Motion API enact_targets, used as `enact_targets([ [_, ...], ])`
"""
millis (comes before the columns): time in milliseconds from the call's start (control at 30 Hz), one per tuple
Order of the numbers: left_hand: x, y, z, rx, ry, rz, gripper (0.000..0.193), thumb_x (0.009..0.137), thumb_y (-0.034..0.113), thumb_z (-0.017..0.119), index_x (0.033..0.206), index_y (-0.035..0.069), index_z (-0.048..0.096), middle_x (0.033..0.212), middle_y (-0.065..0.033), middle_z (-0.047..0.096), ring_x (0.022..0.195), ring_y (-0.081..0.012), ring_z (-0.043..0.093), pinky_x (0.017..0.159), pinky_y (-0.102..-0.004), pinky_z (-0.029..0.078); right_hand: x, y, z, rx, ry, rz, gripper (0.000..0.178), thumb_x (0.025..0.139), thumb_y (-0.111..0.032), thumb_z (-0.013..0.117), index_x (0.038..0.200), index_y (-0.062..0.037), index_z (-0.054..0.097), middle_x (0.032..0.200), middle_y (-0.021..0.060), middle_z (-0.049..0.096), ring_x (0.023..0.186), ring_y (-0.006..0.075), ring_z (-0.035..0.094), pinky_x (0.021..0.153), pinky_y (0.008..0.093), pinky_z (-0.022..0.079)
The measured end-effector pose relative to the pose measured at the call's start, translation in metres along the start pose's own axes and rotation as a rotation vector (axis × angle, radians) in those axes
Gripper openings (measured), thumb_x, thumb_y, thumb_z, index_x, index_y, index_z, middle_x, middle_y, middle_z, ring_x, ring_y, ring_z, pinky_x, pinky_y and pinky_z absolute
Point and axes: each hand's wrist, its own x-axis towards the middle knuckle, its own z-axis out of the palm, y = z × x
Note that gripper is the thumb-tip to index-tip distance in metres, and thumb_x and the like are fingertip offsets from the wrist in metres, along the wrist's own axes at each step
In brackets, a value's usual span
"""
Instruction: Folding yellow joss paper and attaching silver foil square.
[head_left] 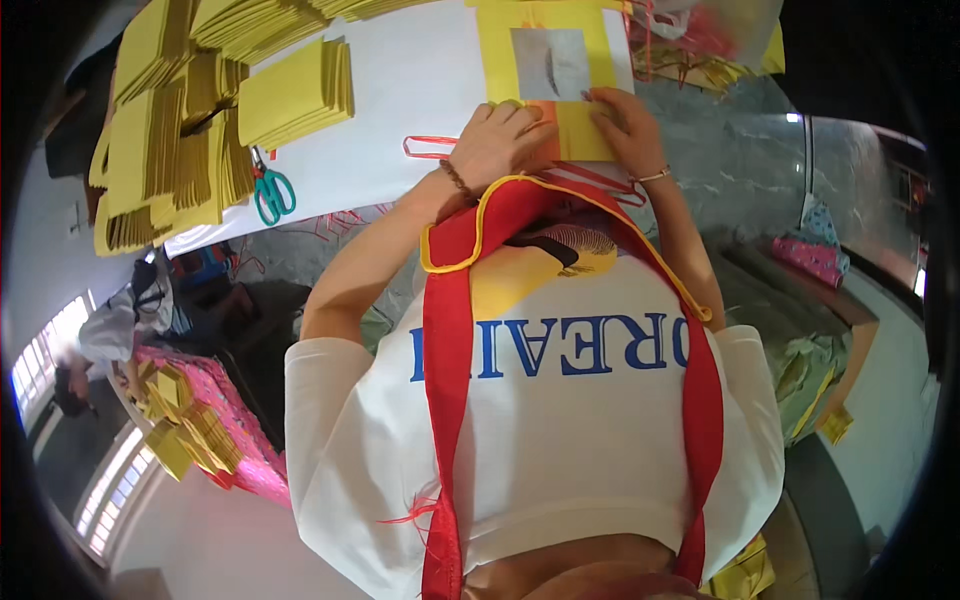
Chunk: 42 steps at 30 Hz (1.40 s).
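A yellow paper sheet (495, 50) with a grey silvery rectangle (552, 64) on it lies at the far side of the white tabletop, in front of me. Its near part looks folded, with an orange strip beside my left fingers. My left hand (503, 142) rests on the near left part, fingers bent and pressed together on the paper. At the right edge my right hand (628, 132) grips the same sheet between thumb and fingers. Red string (430, 147) loops lie beside my left wrist, and more red string runs under the paper's near edge.
Several stacks of folded yellow paper (295, 95) fill the table's left side. Teal-handled scissors (272, 192) lie near its front edge. Plastic bags (690, 30) and red string are at the far right. At left, another person (110, 325) is beside a pink cloth (235, 420) with yellow bundles.
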Motion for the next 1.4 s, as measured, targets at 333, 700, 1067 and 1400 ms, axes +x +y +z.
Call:
enact_targets([
  [333, 0.009, -0.011, 0.006, -0.289, -0.090, -0.097, 0.018, 0.074, 0.020, 0.063, 0.087, 0.008, 0.061, 0.090, -0.0048, 0.058, 0.083, -0.0233, 0.055, 0.071, -0.0317, 0.046, -0.011, 0.006, -0.005, 0.504, -0.050, 0.281, 0.033, 0.093, -0.024, 0.040, 0.112, -0.0021, 0.056, 0.112, 0.0091, 0.058, 0.104, 0.0166, 0.053, 0.092, 0.0285, 0.039],
  [700, 0.017, -0.018, -0.005, -0.614, -0.313, -0.549, 0.021, 0.083, 0.024, 0.057, 0.087, 0.004, 0.064, 0.071, -0.0107, 0.061, 0.061, -0.0222, 0.056, 0.057, -0.0314, 0.045, -0.012, 0.013, 0.003, 0.763, -0.048, 0.409, 0.049, 0.098, -0.034, 0.025, 0.115, 0.0022, 0.052, 0.116, 0.0109, 0.054, 0.106, 0.0175, 0.051, 0.095, 0.0286, 0.037],
  [1067, 0.020, -0.026, -0.002, -0.747, -0.330, -0.664, 0.022, 0.081, 0.021, 0.059, 0.089, 0.000, 0.064, 0.069, -0.0067, 0.061, 0.061, -0.0096, 0.054, 0.057, -0.0248, 0.044, -0.011, 0.015, 0.004, 0.890, -0.026, 0.395, 0.054, 0.098, -0.037, 0.021, 0.114, 0.0036, 0.053, 0.116, 0.0122, 0.054, 0.109, 0.0189, 0.049, 0.097, 0.0305, 0.034],
  [1400, 0.022, -0.037, 0.006, -0.863, -0.353, -0.656, 0.022, 0.080, 0.019, 0.059, 0.088, -0.001, 0.065, 0.071, -0.0044, 0.062, 0.064, -0.0078, 0.053, 0.061, -0.0229, 0.045, -0.011, 0.012, 0.001, 0.738, -0.009, 0.364, 0.059, 0.098, -0.039, 0.014, 0.112, 0.0033, 0.053, 0.113, 0.0117, 0.057, 0.107, 0.0188, 0.051, 0.096, 0.0293, 0.034],
])
